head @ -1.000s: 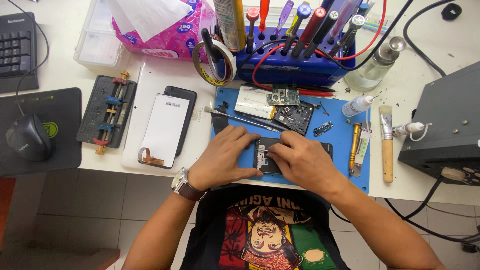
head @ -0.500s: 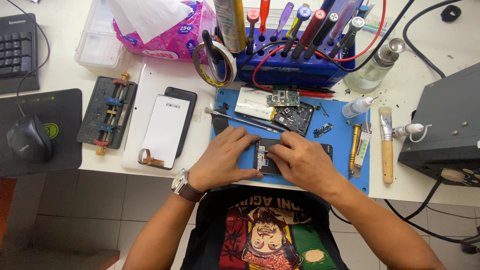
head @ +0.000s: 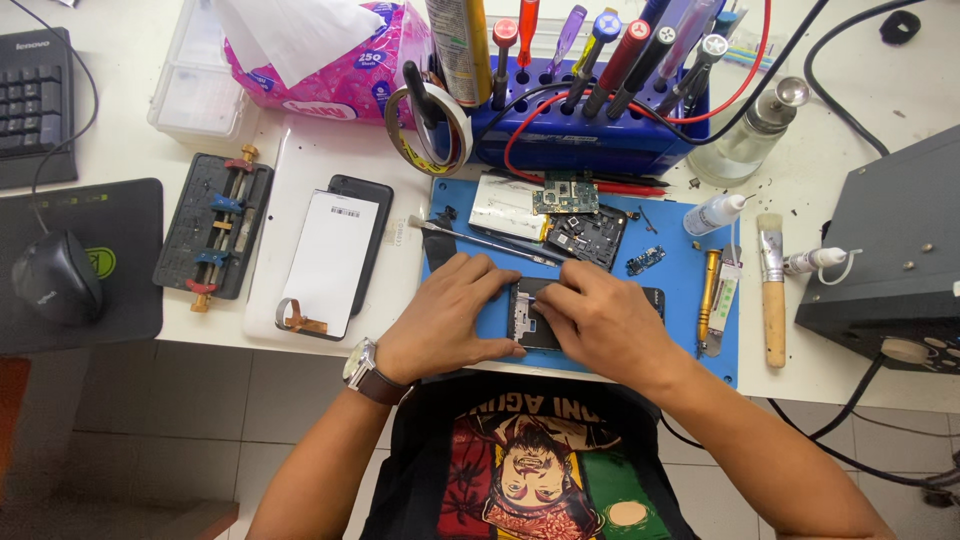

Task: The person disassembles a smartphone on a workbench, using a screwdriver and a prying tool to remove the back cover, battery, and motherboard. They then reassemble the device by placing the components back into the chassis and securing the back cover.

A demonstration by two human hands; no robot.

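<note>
Nothing shifted noticeably since the earlier frame: both hands stayed over the opened phone (head: pixel 530 315) on the blue mat (head: pixel 680 290). Left hand (head: pixel 455 320) lay spread flat, bracing its edge; right hand (head: pixel 600 320) pinched fingertips onto its middle. Judgement: keep the brace firm, pressure light and vertical, away from the loose circuit board (head: pixel 565 197).

From my feed, both hands covered most of the opened phone (head: pixel 533 318), so I couldn't tell what the fingers (head: pixel 548 300) gripped. At ten o'clock the keyboard (head: pixel 35 105) was cut off by the frame's edge; the loose screws at two o'clock were too small to tell apart.
</note>
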